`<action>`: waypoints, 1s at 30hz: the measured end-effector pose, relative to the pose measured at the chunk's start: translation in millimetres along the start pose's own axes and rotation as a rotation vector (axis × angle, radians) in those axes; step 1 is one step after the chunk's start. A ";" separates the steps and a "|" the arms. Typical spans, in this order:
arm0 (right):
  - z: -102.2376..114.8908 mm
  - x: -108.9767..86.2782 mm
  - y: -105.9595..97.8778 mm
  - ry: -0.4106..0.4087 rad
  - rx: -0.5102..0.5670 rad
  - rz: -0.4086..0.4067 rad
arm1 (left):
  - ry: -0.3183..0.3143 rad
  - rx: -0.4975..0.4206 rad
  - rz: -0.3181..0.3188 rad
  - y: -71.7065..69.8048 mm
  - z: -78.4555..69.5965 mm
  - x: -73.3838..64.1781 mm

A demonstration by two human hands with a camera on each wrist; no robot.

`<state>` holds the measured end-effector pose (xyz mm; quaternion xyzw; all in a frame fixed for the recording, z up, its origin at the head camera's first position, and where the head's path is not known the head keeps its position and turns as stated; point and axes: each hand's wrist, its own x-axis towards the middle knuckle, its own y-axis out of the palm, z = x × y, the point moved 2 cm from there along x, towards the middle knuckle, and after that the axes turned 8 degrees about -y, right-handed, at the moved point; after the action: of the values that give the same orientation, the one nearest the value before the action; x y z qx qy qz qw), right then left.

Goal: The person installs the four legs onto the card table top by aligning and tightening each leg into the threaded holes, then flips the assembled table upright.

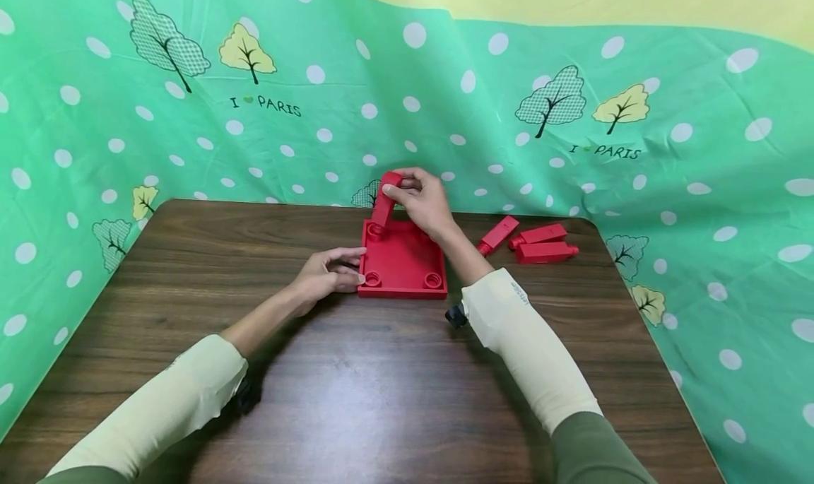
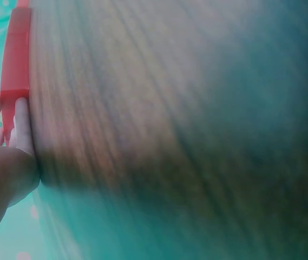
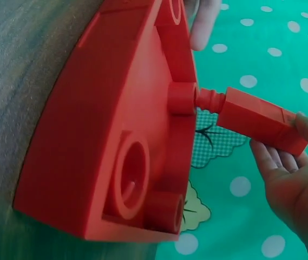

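The right hand (image 1: 425, 200) held a red, square-sided leg, apparently plastic (image 3: 259, 119), by its upper part; its grip was clamped there between thumb and fingers. The ridged round peg (image 3: 210, 101) at the lower end of this leg was at the mouth of the far-left round red socket (image 3: 181, 98), inside a shallow red square tray (image 1: 403, 258) with a raised rim, which lay on the dark brown wood-grain surface (image 1: 254, 237). The left hand (image 1: 324, 273) touched the left side of the tray; its grip was rather apart, the fingers reaching to the wall without wrapping it.

The first danger, in my judgement, was the tilt. The leg leaned away from the line of the socket, and the ridges showed outside, so a push or a turn at this angle could send the peg in crooked, or jam it. Because the grip was far from the peg, a small shake could become a larger swing below, and the peg could slip off.

The second danger was the tray: steadied from one side only, it could rotate or slide under a strong twist.

Finally, three loose red legs (image 1: 499, 235) (image 1: 540, 234) (image 1: 547, 253) lay to the right; the nearest was near the right forearm (image 1: 469, 254), which could knock it by a careless movement.
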<state>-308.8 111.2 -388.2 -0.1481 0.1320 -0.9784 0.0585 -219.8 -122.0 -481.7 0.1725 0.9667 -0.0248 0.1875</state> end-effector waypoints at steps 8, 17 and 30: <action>-6.8 -1.0 12.6 -0.028 -0.029 0.063 | -0.004 -0.003 0.004 0.8 0.9 -0.2; -6.3 0.8 15.0 -0.043 -0.003 0.167 | 0.019 -0.005 0.010 -1.1 0.7 1.2; -5.0 0.6 24.2 -0.136 -0.167 0.257 | -0.006 -0.012 0.002 -0.3 0.2 -0.7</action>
<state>-309.1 89.1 -399.2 -0.2001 0.2265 -0.9362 0.1794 -219.2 -122.5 -481.6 0.1721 0.9661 -0.0195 0.1912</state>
